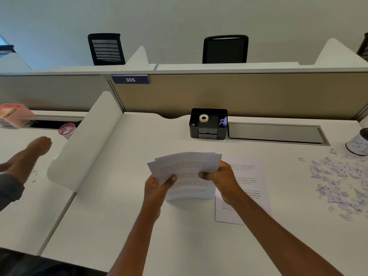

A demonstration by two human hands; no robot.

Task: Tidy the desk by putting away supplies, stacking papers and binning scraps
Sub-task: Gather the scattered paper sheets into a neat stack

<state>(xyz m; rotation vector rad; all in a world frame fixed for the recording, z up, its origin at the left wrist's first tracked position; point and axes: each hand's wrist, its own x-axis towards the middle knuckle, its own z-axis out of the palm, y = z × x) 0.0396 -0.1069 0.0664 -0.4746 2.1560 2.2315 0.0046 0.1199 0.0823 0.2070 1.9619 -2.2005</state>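
A fanned sheaf of printed sheets is held above the desk centre, the left hand and right hand each closed on a side edge. Light and floppy, it is best pinched at both edges. At 12 o'clock a black organizer holds a tape roll; scraps lie at 3 o'clock.

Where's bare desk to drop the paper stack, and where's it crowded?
Free: the desk left of the left hand, up to the white divider; also the near strip below both forearms. Crowded: right side, where paper scraps spread beside the tin; a loose sheet lies under the right hand. The organizer takes the back edge.
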